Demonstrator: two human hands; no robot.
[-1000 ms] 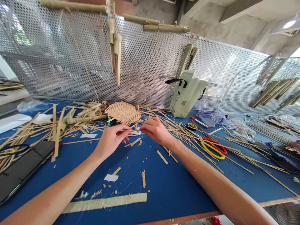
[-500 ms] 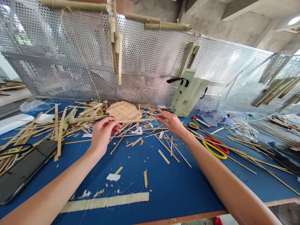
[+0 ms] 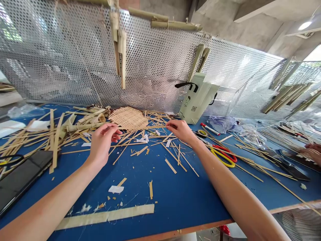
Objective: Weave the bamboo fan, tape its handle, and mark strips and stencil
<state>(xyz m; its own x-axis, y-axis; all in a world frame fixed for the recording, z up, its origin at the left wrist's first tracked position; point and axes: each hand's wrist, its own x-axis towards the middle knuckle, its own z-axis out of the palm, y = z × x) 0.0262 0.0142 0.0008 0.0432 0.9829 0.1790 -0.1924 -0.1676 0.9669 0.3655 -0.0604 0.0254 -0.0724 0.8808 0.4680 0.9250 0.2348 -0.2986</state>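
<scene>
My left hand (image 3: 102,142) and my right hand (image 3: 181,130) hover over the blue table (image 3: 175,197), each pinching one end of a thin bamboo strip (image 3: 142,127) stretched level between them. Just behind the strip lies a round woven bamboo mat (image 3: 128,118). Loose bamboo strips and short offcuts (image 3: 173,155) are scattered under and between the hands.
Yellow-and-red scissors (image 3: 224,156) lie right of my right hand, with a red marker (image 3: 209,128) and tape roll (image 3: 202,133) behind. A pale green bag (image 3: 196,99) leans on the perforated metal screen. A dark tablet (image 3: 18,179) sits at the left. Another person's hand (image 3: 312,153) shows far right.
My hands have moved apart from a close pinch at the table's middle, and a thin strip is now stretched between them. The view has shifted slightly.
</scene>
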